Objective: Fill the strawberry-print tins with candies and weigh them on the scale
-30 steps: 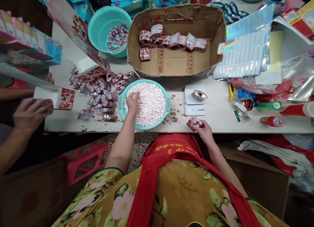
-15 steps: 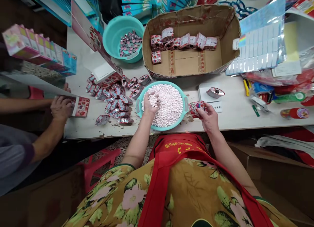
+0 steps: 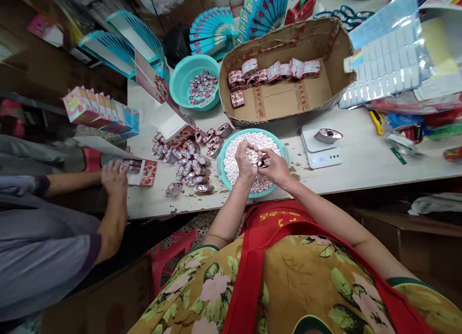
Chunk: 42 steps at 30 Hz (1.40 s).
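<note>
A turquoise basin (image 3: 220,164) full of small pale-pink candies (image 3: 233,153) stands at the table's front edge. Above it my left hand (image 3: 246,163) is cupped around a heap of the candies. My right hand (image 3: 276,168) meets it from the right, gripping a small red-and-white tin (image 3: 263,163) whose dark opening faces the candies. Fingers cover most of that tin. Right of the basin, a similar oval tin (image 3: 327,135) lies on a white digital scale (image 3: 327,159) with a lit display.
Several filled-looking tins (image 3: 191,165) are heaped left of the basin. A cardboard box (image 3: 277,115) with tins and a turquoise bowl (image 3: 175,91) of small caps stand behind. At left, a co-worker's hand (image 3: 114,177) holds a printed carton (image 3: 147,173).
My right hand has brought the tin from beside the scale to the basin, against my left hand. The left hand has risen with its candies. The whole view has shifted leftward.
</note>
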Available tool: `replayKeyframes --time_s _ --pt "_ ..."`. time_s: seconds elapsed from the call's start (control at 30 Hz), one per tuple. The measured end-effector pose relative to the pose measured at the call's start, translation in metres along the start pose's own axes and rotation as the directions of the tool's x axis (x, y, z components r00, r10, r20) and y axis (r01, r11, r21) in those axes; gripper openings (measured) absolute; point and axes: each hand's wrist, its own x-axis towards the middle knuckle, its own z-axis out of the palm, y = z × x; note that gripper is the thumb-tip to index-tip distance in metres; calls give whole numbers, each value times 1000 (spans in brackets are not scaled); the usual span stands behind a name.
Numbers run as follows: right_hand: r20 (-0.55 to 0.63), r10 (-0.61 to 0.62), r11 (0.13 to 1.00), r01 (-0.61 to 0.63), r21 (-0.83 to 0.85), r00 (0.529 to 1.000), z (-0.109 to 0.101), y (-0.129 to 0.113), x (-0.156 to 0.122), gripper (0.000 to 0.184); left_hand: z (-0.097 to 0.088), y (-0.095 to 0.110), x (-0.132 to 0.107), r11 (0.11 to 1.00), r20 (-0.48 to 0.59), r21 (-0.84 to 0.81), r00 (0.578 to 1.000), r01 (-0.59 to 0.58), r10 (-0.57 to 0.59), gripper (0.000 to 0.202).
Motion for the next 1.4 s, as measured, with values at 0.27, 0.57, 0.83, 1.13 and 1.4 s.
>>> replayKeyframes --time_s 0.27,0.57,0.83,1.13,1.4 --pt "-30 68 995 -70 -73 997 -9 -7 -7 61 3 -18 2 988 4 114 994 -108 109 44" --pt "-34 56 986 -61 -156 998 -12 -5 -8 59 11 -24 6 983 -14 162 996 -85 88 45" --pt "-91 46 988 -58 -140 995 -22 -2 -9 57 25 -25 5 979 8 162 992 -123 123 48" --pt "-98 57 993 -67 -100 994 -31 -6 -13 60 30 -27 -2 982 74 161 993 -103 92 53" --pt "-119 21 1000 -22 -12 993 -32 -7 -18 59 33 -21 -6 983 92 146 991 -110 98 44"
